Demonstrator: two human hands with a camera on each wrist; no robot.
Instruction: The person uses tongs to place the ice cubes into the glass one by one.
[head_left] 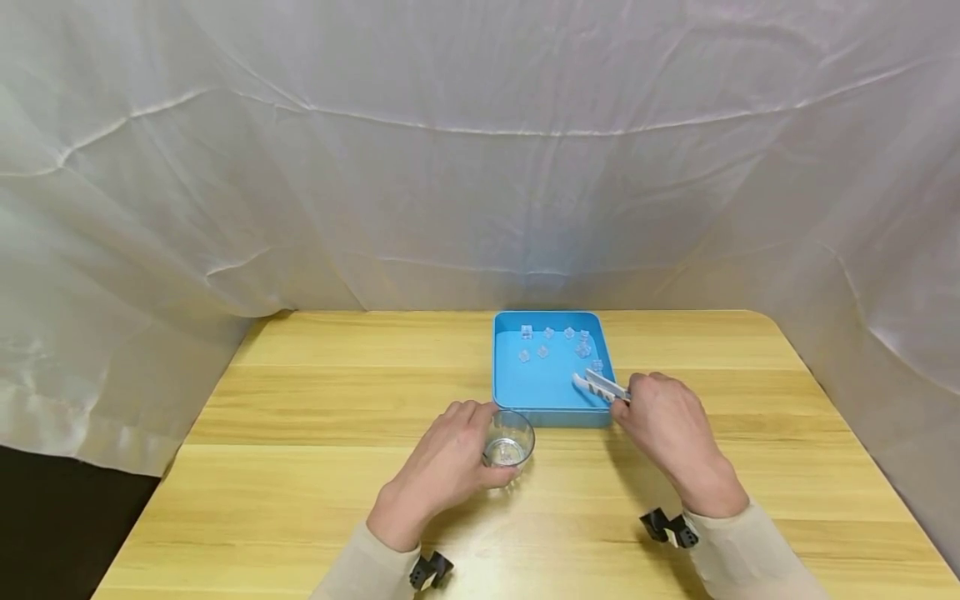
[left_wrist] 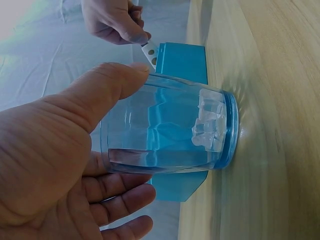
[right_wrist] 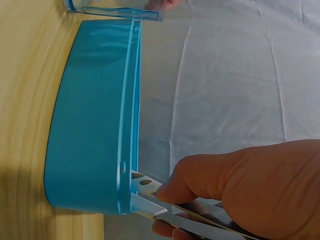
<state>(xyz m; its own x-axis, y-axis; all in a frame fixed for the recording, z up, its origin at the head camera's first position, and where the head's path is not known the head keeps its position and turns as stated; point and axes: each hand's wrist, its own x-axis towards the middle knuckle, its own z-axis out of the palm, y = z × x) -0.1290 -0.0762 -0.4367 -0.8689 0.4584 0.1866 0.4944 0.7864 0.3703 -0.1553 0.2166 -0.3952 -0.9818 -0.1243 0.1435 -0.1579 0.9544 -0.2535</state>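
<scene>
My left hand (head_left: 442, 462) holds a clear drinking glass (left_wrist: 172, 125) by its side, thumb on one side and fingers round the other. The glass stands upright on the table, close to the front left corner of a blue tray (head_left: 532, 392). A few clear, ice-like cubes (left_wrist: 209, 122) lie at the bottom of the glass. In the right hand (head_left: 675, 429) is a pair of tongs (head_left: 606, 388) with white, spotted tips. Those tips reach over the tray's right side, spread apart with nothing between them. Several clear cubes (head_left: 543, 352) lie scattered in the tray's back half.
A light wooden table (head_left: 322, 483) carries everything. Behind it and along both sides hangs a pale, wrinkled cloth (head_left: 465, 183). The tray's raised walls stand between the glass and the loose cubes.
</scene>
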